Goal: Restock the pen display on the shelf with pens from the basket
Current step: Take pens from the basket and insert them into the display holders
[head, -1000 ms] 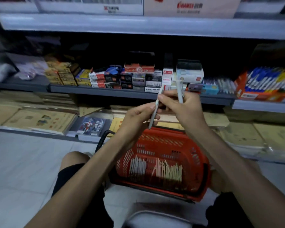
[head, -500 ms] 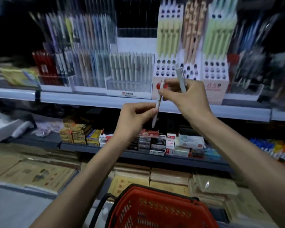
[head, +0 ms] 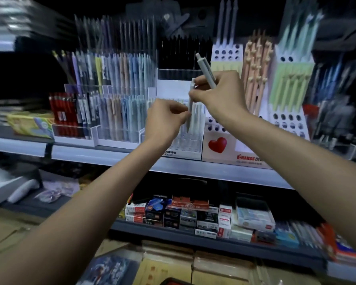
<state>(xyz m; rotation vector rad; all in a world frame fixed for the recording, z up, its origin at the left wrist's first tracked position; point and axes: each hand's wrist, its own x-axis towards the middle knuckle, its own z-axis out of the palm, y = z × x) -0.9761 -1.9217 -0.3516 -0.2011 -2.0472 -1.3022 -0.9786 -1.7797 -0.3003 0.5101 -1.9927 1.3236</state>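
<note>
My right hand grips a grey pen that sticks up and to the left above the knuckles. A second pale pen hangs upright between both hands: my right fingers pinch its upper part and my left hand pinches its lower part. This pen is in front of a white display rack on the shelf, which holds a few similar pale pens. Only a sliver of the red basket rim shows at the bottom edge.
Clear tiered racks of coloured pens fill the shelf to the left. To the right stand white holed holders with peach pens and green pens and a box with a red heart. Small boxes line the lower shelf.
The view has swung up from the basket to the pen shelf. Both hands rose with the two pens and now sit in front of the white rack.
</note>
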